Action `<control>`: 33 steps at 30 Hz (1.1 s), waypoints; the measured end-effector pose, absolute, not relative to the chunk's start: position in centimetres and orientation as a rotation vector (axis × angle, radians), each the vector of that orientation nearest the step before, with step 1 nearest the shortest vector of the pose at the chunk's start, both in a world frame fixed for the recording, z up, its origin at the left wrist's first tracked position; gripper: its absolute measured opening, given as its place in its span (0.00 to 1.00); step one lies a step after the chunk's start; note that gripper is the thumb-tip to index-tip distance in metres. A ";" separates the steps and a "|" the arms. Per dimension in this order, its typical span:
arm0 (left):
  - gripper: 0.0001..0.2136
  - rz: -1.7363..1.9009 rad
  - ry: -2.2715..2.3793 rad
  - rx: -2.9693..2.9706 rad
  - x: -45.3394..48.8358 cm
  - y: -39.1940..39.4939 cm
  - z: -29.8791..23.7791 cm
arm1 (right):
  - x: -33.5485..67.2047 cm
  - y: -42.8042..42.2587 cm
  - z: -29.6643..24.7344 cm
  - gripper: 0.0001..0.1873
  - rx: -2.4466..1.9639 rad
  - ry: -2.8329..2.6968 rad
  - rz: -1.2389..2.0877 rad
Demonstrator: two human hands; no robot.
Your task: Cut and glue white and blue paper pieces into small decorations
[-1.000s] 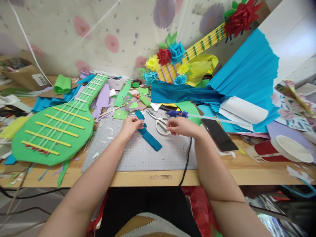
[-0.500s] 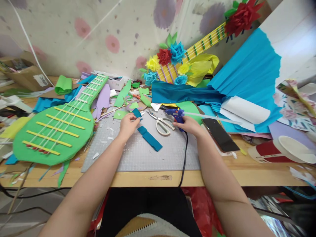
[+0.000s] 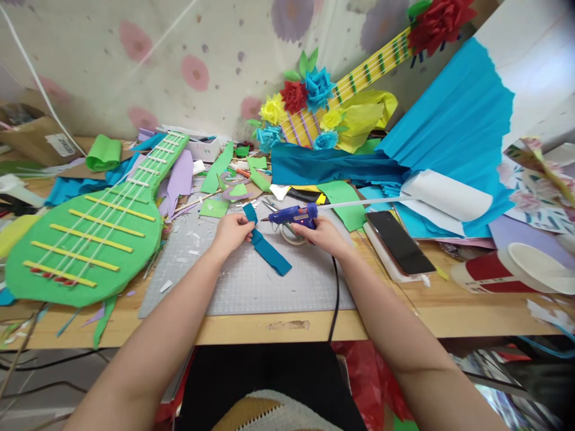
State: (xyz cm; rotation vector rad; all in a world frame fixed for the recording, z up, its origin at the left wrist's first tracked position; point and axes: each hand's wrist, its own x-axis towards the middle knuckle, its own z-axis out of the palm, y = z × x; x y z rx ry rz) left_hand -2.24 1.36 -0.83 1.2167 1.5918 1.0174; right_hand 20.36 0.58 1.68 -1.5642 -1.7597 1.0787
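My left hand [image 3: 232,234] pinches a small teal paper piece [image 3: 250,211] above the grey cutting mat [image 3: 251,296]. Just beyond its fingertips, a longer teal paper strip [image 3: 274,256] lies slantwise on the mat. A blue glue gun [image 3: 294,215] with a long white glue stick at its back is held in my right hand [image 3: 327,237]. Its nozzle points left, close to the small teal piece; whether they touch I cannot tell. Behind the gun, scissors [image 3: 293,238] lie on the mat, mostly hidden by it.
A green paper lute [image 3: 90,239] lies at left. Flower-decked yellow paper guitar [image 3: 309,126] leans on the wall. Blue crepe paper [image 3: 453,137], a phone [image 3: 399,242] and a paper cup [image 3: 489,272] are at right. The black cord [image 3: 335,299] runs over the table edge.
My right hand has lifted the glue gun and brought it left, turning its nozzle to the small teal piece in my left hand. The view has shifted slightly.
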 end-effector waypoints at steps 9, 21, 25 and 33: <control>0.06 1.005 1.590 1.204 -2.0 1.3 -0.9 | 19.5 0.6 1.6 0.21 -1.584 -1.864 0.853; 0.06 1.029 1.554 1.181 -1.9 1.2 -0.8 | 19.3 0.7 1.3 0.21 -1.570 -1.912 0.808; 0.06 1.034 1.541 1.212 -2.0 1.3 -1.3 | 19.2 0.7 1.2 0.20 -1.535 -1.908 0.800; 0.07 1.029 1.518 1.219 -2.1 1.4 -1.6 | 19.3 0.8 1.2 0.19 -1.484 -1.888 0.807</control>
